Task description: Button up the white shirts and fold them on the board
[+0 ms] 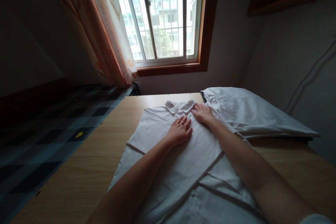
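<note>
One wooden counter [105,150]. One white shirt [189,161], laid out, collar [170,107] toward far edge. One white cloth pile [252,112], far right corner. Left hand [180,131], fingers open, on shirt below collar. Right hand [203,113], fingers open, beside collar.

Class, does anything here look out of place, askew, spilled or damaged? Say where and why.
Nothing looks spilled or damaged. One oddity: a yellow patch on the checked cloth, left of the wooden table; it breaks the dark pattern. Printed or not, I cannot tell. The white shirt is creased lower down.
</note>
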`<act>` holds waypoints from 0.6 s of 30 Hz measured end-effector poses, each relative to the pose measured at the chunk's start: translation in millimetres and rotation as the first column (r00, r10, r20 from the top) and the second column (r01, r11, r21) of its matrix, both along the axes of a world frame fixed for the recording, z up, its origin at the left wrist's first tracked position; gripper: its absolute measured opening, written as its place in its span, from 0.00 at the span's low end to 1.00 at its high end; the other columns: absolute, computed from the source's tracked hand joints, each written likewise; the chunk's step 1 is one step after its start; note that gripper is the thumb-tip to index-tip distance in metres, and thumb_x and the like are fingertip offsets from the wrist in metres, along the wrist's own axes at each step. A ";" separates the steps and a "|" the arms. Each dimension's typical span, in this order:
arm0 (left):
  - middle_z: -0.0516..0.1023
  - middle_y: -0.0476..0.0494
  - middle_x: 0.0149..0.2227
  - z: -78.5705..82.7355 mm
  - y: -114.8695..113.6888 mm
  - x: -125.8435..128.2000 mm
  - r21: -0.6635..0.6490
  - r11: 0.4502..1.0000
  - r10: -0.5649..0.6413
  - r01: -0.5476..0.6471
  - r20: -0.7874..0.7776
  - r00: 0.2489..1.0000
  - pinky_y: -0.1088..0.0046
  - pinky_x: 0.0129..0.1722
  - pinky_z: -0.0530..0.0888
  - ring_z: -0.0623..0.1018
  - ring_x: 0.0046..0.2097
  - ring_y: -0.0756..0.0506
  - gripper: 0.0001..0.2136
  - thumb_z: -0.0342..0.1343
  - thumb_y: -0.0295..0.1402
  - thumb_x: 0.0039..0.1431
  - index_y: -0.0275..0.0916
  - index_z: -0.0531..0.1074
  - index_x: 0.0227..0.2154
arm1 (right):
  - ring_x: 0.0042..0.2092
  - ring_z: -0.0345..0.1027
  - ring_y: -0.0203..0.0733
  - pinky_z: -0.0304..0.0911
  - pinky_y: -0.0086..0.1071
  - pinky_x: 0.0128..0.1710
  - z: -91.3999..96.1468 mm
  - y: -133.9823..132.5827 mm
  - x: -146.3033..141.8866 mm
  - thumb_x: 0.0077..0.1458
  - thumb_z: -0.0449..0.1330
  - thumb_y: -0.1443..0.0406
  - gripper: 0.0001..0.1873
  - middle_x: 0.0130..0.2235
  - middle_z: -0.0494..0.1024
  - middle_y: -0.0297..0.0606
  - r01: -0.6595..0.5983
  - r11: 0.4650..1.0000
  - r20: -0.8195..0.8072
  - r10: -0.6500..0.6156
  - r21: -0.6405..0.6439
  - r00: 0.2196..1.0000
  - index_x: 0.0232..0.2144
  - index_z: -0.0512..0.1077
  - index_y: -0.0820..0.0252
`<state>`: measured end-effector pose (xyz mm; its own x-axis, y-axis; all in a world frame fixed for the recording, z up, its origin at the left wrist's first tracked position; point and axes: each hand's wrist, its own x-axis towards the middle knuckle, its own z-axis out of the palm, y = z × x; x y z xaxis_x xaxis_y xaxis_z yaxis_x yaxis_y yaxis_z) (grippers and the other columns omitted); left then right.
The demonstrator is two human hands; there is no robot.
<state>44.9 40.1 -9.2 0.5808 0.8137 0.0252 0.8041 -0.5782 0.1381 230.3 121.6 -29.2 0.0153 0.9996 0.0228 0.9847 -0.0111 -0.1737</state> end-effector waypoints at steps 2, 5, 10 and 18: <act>0.50 0.38 0.70 -0.1 -0.4 0.0 -0.002 1.000 0.000 0.000 -0.003 1.000 0.56 0.68 0.49 0.50 0.71 0.40 0.27 0.39 0.44 0.69 0.38 0.55 0.67 | 0.71 0.38 0.49 0.35 0.45 0.68 -0.8 4.9 -0.2 0.65 0.37 0.50 0.37 0.71 0.46 0.42 0.022 1.000 -0.010 -0.022 -0.019 1.000 0.69 0.50 0.63; 0.51 0.38 0.70 -0.4 -0.8 -0.5 0.001 1.000 -0.010 0.010 -0.003 1.000 0.57 0.69 0.48 0.49 0.71 0.39 0.27 0.39 0.44 0.69 0.37 0.55 0.67 | 0.71 0.37 0.50 0.36 0.46 0.68 -1.2 10.9 -2.6 0.64 0.37 0.50 0.37 0.71 0.46 0.43 0.053 0.998 -0.016 -0.054 -0.022 0.998 0.68 0.51 0.64; 0.53 0.41 0.70 -2.4 -0.3 -1.5 0.011 1.000 -0.019 0.019 0.004 1.000 0.56 0.69 0.48 0.49 0.71 0.39 0.27 0.38 0.44 0.69 0.38 0.56 0.66 | 0.70 0.39 0.51 0.37 0.47 0.67 -0.5 16.6 -5.5 0.64 0.37 0.52 0.36 0.71 0.47 0.43 0.100 0.995 -0.029 -0.100 -0.012 0.995 0.68 0.53 0.63; 0.52 0.40 0.70 -1.7 -2.0 -0.5 0.004 1.000 0.000 0.000 0.003 1.000 0.57 0.69 0.47 0.49 0.71 0.40 0.27 0.38 0.44 0.68 0.38 0.56 0.66 | 0.66 0.50 0.56 0.42 0.52 0.64 4.9 18.2 -14.4 0.64 0.40 0.55 0.30 0.66 0.60 0.46 0.157 0.985 -0.051 -0.153 0.072 0.987 0.63 0.62 0.56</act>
<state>44.3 38.1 -10.8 0.5807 0.8136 0.0296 0.8037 -0.5787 0.1382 215.9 139.8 -24.4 0.1727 0.9805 0.0940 0.9632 -0.1481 -0.2244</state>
